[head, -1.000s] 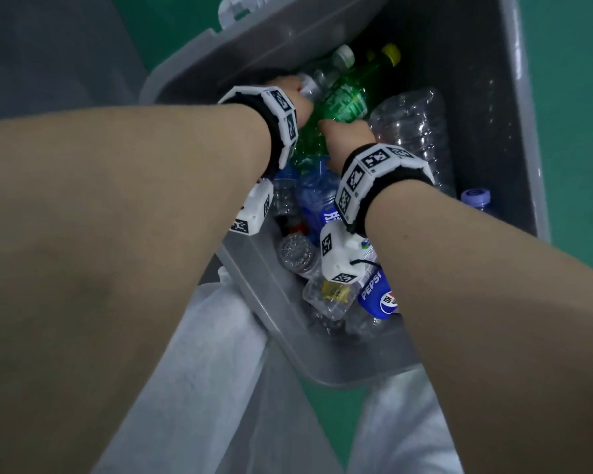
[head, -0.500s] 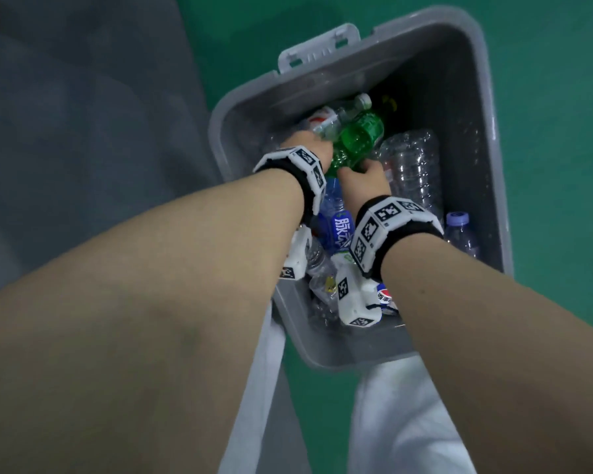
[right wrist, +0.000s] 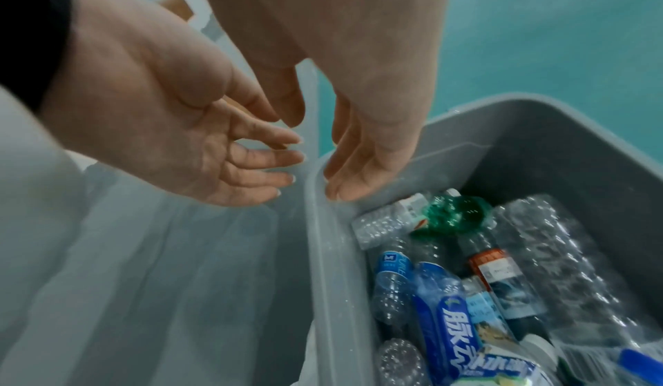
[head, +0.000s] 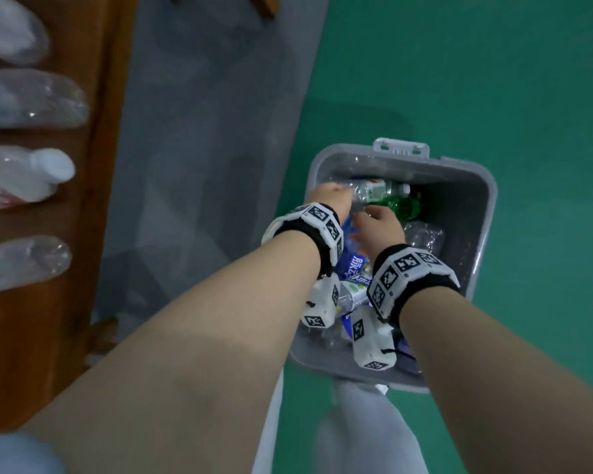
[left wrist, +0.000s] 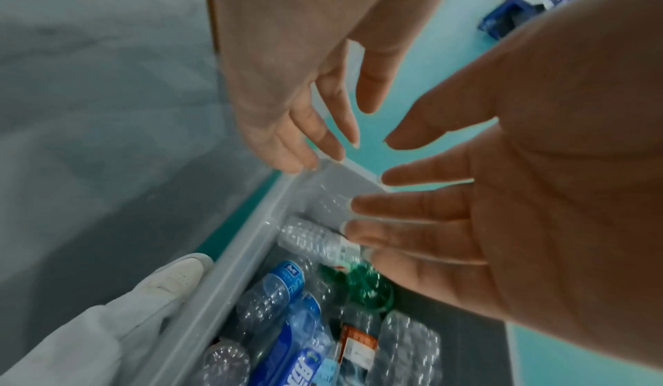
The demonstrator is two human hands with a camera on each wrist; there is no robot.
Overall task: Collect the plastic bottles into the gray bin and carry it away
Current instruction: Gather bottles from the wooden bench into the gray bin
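Above the gray bin (head: 473, 213), both my hands hang w/ fingers loosely spread, nothing held: left hand (head: 329, 200) over the rim at approx. 9 o'clock of the bin, right hand (head: 379, 225) just beside it, over the contents. Bin sits on the green floor (head: 493, 80), its latch tab at 12 o'clock; it holds a heap of plastic bottles (right wrist: 448, 293), incl. a green bottle (head: 399, 206) and a clear bottle (head: 374, 191) lying w/ long axes 9-to-3. More bottles (head: 24, 179) lie on the wooden surface (head: 93, 234), at 9–10 o'clock from my hands, well apart. Judgement: left hand is nearer; next reach goes that way. Collection incomplete.
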